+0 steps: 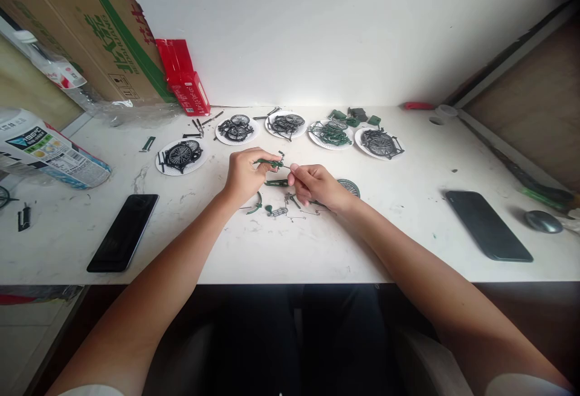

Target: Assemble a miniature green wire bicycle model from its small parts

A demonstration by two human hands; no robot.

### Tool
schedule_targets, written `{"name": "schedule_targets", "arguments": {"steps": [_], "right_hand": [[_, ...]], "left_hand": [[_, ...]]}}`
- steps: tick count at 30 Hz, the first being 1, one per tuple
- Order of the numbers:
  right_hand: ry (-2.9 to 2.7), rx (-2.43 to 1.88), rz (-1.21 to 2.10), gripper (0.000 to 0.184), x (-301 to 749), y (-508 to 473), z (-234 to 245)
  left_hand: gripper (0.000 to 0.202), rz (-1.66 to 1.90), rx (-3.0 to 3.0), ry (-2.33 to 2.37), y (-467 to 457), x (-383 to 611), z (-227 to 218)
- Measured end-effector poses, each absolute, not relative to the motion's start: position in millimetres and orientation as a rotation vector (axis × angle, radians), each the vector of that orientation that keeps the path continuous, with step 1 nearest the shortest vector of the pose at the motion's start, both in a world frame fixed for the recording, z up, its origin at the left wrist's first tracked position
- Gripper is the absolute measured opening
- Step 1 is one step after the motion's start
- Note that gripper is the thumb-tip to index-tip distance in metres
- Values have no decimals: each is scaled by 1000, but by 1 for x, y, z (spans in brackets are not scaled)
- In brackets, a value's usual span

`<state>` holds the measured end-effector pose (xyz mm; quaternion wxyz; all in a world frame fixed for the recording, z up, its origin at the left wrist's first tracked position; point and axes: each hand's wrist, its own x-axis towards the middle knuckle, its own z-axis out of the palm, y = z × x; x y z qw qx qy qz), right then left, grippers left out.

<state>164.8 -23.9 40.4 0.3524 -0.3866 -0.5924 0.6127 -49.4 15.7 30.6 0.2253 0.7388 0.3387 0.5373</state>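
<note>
My left hand [247,174] pinches a small green model bicycle frame piece [270,163] just above the white table [290,251]. My right hand [315,186] is closed close beside it, fingertips meeting the same piece at its right end. Below the hands lie loose small parts [278,207]: a green curved mudguard, metal bits and a green-rimmed wheel [350,187] partly hidden behind my right hand.
Several white paper plates with bicycle parts line the back: plate [181,156], plate [237,129], plate [286,124], plate [330,134], plate [379,143]. A black phone [123,232] lies left, another phone [487,224] right, a mouse [542,221] far right. Red box [188,82] and cardboard stand against the wall.
</note>
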Motion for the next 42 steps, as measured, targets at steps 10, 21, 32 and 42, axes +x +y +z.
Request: {"name": "schedule_targets", "arguments": {"steps": [10,21,32,42], "right_hand": [[-1159,-929,2007,36,169,-22,51],[-1873,-1123,982,51,166,-27,42],[-1715,-1105,1319,56,163,-31,48],[-1307,-957,1914,41,178,-19,51]], "left_hand": [[26,1463,2151,849,15,-53,38],[15,1443,1904,961,18,-49,30],[21,1485,1876,968,14,-46,26],[27,1494,2027,942,10,-47,32]]}}
